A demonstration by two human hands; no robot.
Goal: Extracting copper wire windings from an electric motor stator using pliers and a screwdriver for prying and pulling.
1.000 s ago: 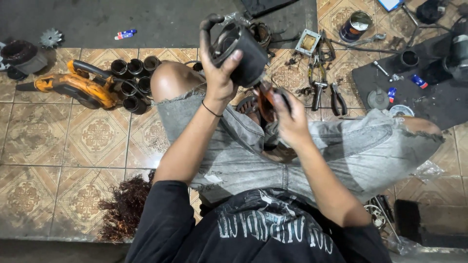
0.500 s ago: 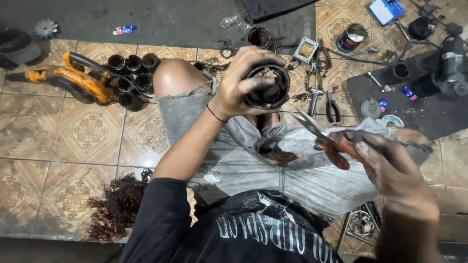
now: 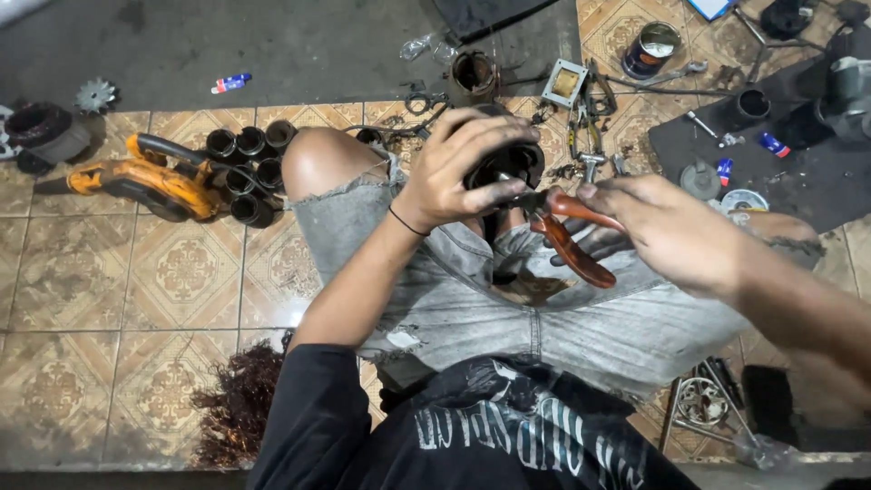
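I sit on a tiled floor with my knees apart. My left hand (image 3: 458, 168) grips a dark round motor part (image 3: 513, 163), a ring-shaped metal housing, above my lap. My right hand (image 3: 667, 227) holds pliers with reddish-brown handles (image 3: 572, 236). The plier jaws point left and touch the rim of the motor part.
Several black cylinders (image 3: 249, 168) and an orange power tool (image 3: 145, 181) lie left of my knee. A pile of copper wire (image 3: 240, 413) sits near my left elbow. Small tools, a tin can (image 3: 651, 50) and a dark mat (image 3: 798, 154) with parts lie ahead and right.
My left hand lowered the motor part toward my lap. My right hand, with the pliers, swung out to the right and then came back in until the jaws met the part.
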